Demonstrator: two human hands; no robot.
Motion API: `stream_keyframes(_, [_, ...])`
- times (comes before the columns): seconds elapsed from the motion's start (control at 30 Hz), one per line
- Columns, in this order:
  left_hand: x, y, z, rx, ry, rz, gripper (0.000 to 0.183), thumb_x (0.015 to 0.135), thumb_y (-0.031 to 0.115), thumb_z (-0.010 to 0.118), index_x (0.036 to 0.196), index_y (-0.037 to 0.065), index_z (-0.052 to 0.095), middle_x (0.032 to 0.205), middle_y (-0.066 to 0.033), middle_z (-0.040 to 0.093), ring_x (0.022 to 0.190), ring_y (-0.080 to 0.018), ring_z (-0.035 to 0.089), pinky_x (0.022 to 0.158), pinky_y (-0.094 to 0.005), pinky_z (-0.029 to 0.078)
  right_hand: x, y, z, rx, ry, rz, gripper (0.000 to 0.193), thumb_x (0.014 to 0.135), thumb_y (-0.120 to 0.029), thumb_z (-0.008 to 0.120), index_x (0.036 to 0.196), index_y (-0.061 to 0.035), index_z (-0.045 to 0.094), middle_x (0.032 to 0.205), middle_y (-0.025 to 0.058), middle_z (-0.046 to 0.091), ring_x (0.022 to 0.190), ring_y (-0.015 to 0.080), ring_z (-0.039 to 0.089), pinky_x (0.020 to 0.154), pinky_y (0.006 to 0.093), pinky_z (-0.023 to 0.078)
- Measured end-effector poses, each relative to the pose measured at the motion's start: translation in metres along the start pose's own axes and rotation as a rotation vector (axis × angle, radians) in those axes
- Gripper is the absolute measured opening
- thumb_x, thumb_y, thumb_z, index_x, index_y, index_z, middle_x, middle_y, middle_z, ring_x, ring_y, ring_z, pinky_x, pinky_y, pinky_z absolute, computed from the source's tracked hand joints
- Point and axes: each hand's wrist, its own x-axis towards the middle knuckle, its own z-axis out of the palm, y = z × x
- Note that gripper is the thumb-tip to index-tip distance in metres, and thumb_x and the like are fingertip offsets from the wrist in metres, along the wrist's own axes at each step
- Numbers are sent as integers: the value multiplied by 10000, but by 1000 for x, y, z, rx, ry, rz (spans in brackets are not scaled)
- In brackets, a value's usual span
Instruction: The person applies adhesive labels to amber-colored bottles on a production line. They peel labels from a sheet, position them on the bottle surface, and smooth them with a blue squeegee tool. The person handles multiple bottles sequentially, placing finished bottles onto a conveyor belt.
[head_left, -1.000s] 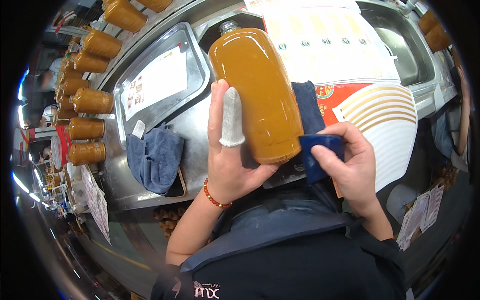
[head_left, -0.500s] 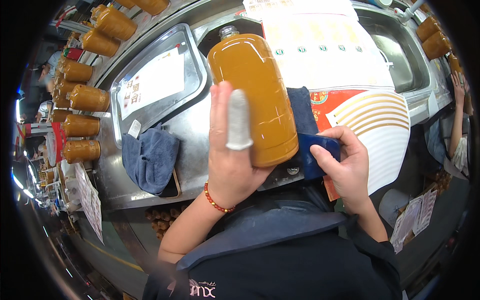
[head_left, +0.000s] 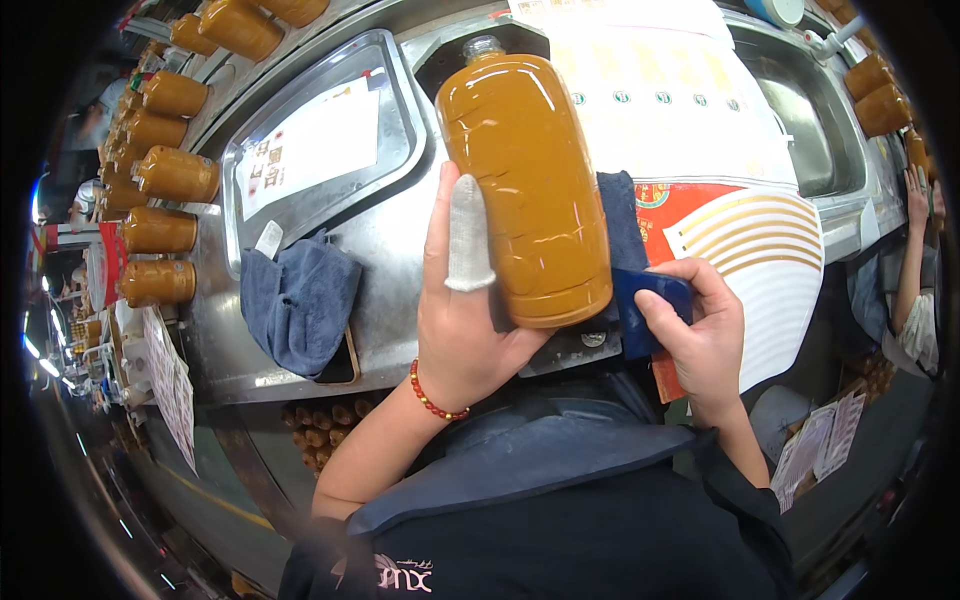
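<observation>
A large clear bottle (head_left: 530, 190) filled with orange-brown contents lies on its side, its neck pointing away and its base toward me. My left hand (head_left: 468, 310) rests against its left side, fingers stretched along it and the thumb by the base. One finger wears a grey knit cover; a red bead bracelet circles the wrist. Between the thumb and fingers of my right hand (head_left: 700, 330) is a flat dark blue scraper (head_left: 637, 310), its edge beside the bottle's lower right side. The bottle's underside is hidden. A dark angular holder (head_left: 435, 65) shows around the neck.
Left of the bottle are a metal tray (head_left: 410, 140) with a printed sheet and a crumpled blue cloth (head_left: 300, 305). White label sheets (head_left: 670, 140) and fanned curved labels (head_left: 760, 280) lie to the right, near a sink (head_left: 850, 130). Similar filled bottles (head_left: 180, 172) line the far left.
The bottle and bench appear shifted slightly right in the view. Surface marks on the bottle look different. The left hand's fingers lie a little differently along it; the right hand keeps the scraper.
</observation>
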Motion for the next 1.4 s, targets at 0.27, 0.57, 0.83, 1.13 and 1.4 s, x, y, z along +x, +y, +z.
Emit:
stream_keyframes(0.27, [12,18,1,190,-41,76,1066,761,302,914,1590,-23,327,1658,-262,228,1538,-448,257,1224,-468,293,-9,-21,12,-166,-139,-194,211,896,9,748,1086,22,656,942,40,684,824,68,635,742,224,543])
stream_keyframes(0.57, [-3,12,-6,147,-38,-36,1130,746,262,926,1600,-45,252,1676,-245,167,1552,-429,232,1224,-451,290,-13,-13,6,-47,-65,-188,206,898,22,743,1084,17,653,958,35,680,823,55,627,724,212,538])
stream_keyframes(0.83, [4,2,-1,6,-1,33,1129,752,345,927,1601,-30,285,1671,-251,191,1546,-433,241,1225,-475,304,0,-6,1,-85,9,18,187,923,14,728,1091,12,645,936,19,663,827,51,617,727,211,527])
stream_keyframes(1.13, [0,10,-5,-27,26,71,1000,746,284,920,1540,-45,408,1648,-246,274,1545,-462,217,1235,-508,276,-17,-22,12,-65,-49,-205,220,904,68,704,1108,23,635,986,33,666,857,64,616,786,199,503])
stream_keyframes(1.4, [-1,2,5,-40,52,-9,1038,765,218,904,1583,-37,319,1634,-274,291,1526,-430,297,1207,-430,346,-7,-16,13,-99,-47,-154,205,902,43,724,1086,27,636,956,27,662,817,59,605,748,200,511])
